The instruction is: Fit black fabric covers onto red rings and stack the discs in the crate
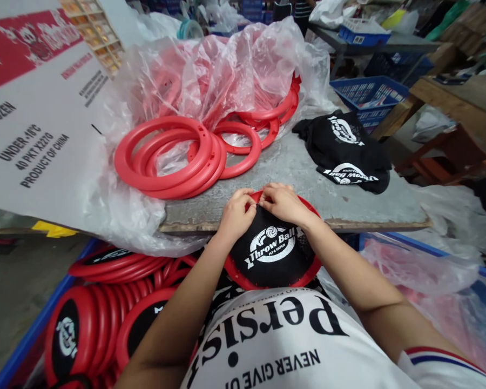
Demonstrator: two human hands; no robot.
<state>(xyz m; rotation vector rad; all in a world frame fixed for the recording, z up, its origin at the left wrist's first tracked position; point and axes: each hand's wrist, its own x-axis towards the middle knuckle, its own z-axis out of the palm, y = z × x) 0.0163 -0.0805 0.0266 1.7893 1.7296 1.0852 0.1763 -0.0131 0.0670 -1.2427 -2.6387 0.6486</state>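
Note:
A red plastic ring [316, 265] with a black mesh fabric [243, 229] across it leans between my body and the table edge. White "Throw Ball" lettering is printed on the fabric. My left hand [238, 210] is closed at the ring's top edge, its fingers pinching the fabric and rim. Beside it, my right hand [282, 202] also grips the top rim, with thumb and fingers pressed on the fabric edge. The two hands are a small gap apart. Just beyond them on the table lie stacked bare red rings [202, 186].
A clear plastic bag [243, 65] of red rings lies on the grey table [283, 167]. Black printed fabric pieces [344, 148] are piled at right. Finished-looking discs [101, 324] fill a blue crate at lower left. A printed carton [44, 124] stands at left; a blue basket [368, 89] stands beyond.

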